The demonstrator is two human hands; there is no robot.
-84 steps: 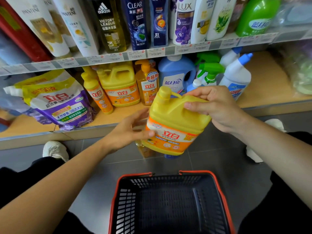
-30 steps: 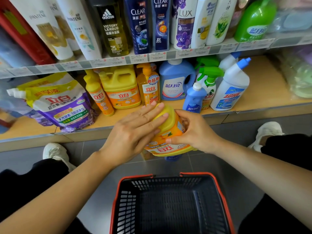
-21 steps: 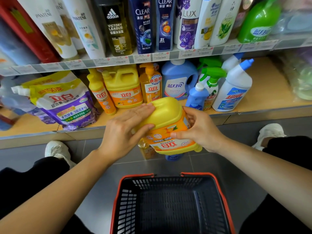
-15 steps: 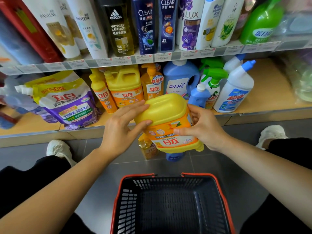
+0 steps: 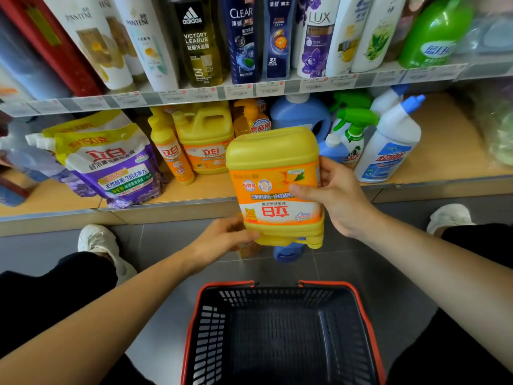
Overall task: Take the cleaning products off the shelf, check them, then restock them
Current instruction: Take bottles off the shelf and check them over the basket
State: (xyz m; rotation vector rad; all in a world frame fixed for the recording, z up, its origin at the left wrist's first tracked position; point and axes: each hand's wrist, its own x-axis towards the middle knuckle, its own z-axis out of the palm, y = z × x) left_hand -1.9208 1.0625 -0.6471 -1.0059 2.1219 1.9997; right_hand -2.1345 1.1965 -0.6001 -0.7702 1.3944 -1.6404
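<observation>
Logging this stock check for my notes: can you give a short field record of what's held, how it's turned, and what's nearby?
item held: yellow jug, orange label
orientation: upside down, label text inverted, cap end down
right hand: grips the jug's side
left hand: holds the lower, cap end
location: in front of the lower shelf, off it
nearby: red-rimmed basket on the floor below
</observation>
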